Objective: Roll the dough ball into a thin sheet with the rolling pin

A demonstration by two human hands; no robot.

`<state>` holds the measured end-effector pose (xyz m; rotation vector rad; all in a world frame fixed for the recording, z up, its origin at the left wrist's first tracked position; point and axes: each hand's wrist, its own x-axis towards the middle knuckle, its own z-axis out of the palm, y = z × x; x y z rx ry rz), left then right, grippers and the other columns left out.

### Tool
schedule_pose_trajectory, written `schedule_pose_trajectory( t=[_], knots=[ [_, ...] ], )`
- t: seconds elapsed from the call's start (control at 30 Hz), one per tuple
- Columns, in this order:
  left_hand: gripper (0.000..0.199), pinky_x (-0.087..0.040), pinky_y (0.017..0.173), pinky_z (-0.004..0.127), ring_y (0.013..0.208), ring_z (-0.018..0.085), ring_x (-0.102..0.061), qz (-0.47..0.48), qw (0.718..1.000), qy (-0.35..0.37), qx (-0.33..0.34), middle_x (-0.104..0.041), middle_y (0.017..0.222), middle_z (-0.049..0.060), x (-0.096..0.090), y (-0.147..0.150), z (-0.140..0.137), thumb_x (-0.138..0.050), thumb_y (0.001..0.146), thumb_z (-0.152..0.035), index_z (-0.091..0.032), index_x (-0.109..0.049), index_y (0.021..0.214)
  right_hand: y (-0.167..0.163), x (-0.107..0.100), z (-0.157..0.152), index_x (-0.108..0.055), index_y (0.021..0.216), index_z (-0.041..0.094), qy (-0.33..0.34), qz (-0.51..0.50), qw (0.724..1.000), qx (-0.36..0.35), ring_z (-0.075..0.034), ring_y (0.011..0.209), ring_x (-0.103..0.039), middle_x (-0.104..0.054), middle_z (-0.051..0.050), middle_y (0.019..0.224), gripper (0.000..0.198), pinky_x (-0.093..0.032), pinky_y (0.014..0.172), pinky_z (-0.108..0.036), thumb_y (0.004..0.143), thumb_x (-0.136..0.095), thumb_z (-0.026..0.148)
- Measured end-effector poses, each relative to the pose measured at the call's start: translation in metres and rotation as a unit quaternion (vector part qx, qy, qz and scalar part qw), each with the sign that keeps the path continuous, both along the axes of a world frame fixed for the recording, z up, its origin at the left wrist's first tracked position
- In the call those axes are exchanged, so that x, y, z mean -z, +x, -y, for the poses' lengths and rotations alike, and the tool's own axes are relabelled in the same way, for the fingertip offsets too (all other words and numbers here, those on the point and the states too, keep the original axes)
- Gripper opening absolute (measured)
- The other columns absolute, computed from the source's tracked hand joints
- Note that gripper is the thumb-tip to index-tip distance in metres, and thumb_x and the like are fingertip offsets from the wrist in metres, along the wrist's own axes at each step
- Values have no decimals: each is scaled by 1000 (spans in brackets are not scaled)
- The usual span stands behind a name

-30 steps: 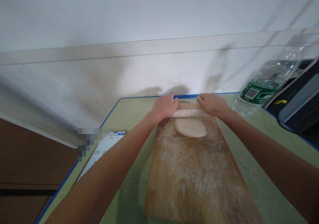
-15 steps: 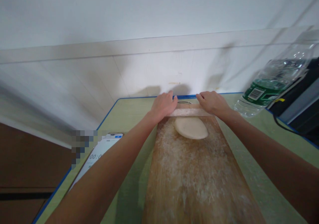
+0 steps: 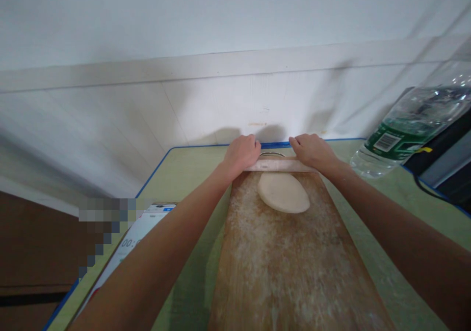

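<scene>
Fingers [image 3: 251, 141] of both the left hand [image 3: 240, 153] and the right hand [image 3: 313, 151] curl inward at the far end of a floured board, palms over the two ends of a rolling pin [image 3: 277, 165]; whether they wrap around the wood cannot be told. Left-hand fingers look more gathered than a second earlier, when one stood raised. Behind the scene rises a pale wall [image 3: 206, 110], close against the blue-edged green table [image 3: 191, 166]. Lengthwise on it, pointing away from the person, lies the wooden cutting board [image 3: 287, 267], whose near edge, visible a second ago, now falls outside the view. A clear plastic bottle [image 3: 397, 134] with a green label, beyond the right forearm, appears farther to the right than before, its top partly cut off. Left of the board, a phone [image 3: 147, 221] partly hidden by the left forearm sits lower and farther left in view. Between the hands, the rolling pin runs left to right, nearly square across the board, with a narrower strip of pale wood showing behind it than earlier. On the near side of the pin, the flattened dough [image 3: 283, 192] shows a longer oval than a second ago, its long axis slanting from upper left to lower right, its rounded end pointing toward the person's right.
</scene>
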<state>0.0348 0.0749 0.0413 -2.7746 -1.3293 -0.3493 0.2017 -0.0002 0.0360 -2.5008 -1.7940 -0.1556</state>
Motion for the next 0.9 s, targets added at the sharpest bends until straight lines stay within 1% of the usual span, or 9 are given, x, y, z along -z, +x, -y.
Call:
schedule_pose_trajectory(
  t=[0.1,0.2,0.33,0.47,0.57,0.67,0.83,0.9],
  knots=[
    [41,-48,84,32,97,25,-66,-6,1000,-6,2,-69,105,17,2,4,-5,-30,92,-23,-10,-68,101,1,2,-5,-70,105,11,2,-13,1000,10,-27,100,-64,-68,-22,108,55,-44,82,-34,96,-21,33],
    [42,-48,84,33,98,26,-66,-10,1000,-13,7,-69,104,19,3,6,-9,-30,91,-23,-9,-69,100,2,3,-9,-71,103,9,1,-14,1000,2,-28,98,-65,-68,-22,106,54,-45,81,-34,95,-22,31],
    [42,-48,85,34,98,26,-66,-14,999,-28,4,-69,105,19,5,7,-13,-32,90,-23,-8,-70,100,5,4,-12,-72,101,10,1,-19,1000,5,-28,96,-65,-70,-20,103,53,-46,79,-34,93,-24,31],
    [43,-48,86,34,100,26,-65,-16,999,-36,4,-68,106,20,6,5,-13,-31,91,-23,-8,-69,103,7,6,-11,-71,102,10,-5,-25,1000,4,-28,99,-65,-69,-21,105,51,-45,82,-34,93,-25,30],
    [44,-48,86,33,102,25,-65,-23,999,-40,6,-67,109,20,5,3,-9,-29,92,-25,-8,-68,106,6,7,-6,-69,105,10,-4,-27,1000,10,-27,102,-64,-68,-22,109,46,-45,84,-34,92,-27,25],
    [47,-49,84,32,101,25,-65,-25,999,-33,-2,-68,108,19,4,1,-2,-26,94,-27,-9,-68,106,1,7,0,-67,107,10,2,-39,999,24,-27,104,-63,-66,-22,111,44,-45,84,-34,92,-28,22],
    [55,-49,84,33,100,26,-66,-30,999,-28,1,-70,106,16,2,-5,13,-20,96,-33,-11,-69,103,-12,5,14,-64,113,14,2,-72,995,71,-28,107,-62,-64,-18,119,44,-47,84,-38,92,-27,25],
    [58,-49,85,35,102,26,-65,-40,999,-20,14,-69,108,15,2,-8,20,-18,97,-37,-12,-70,103,-17,5,22,-64,113,16,-1,-71,995,74,-29,106,-62,-63,-17,121,45,-47,83,-41,92,-26,28]
  ],
)
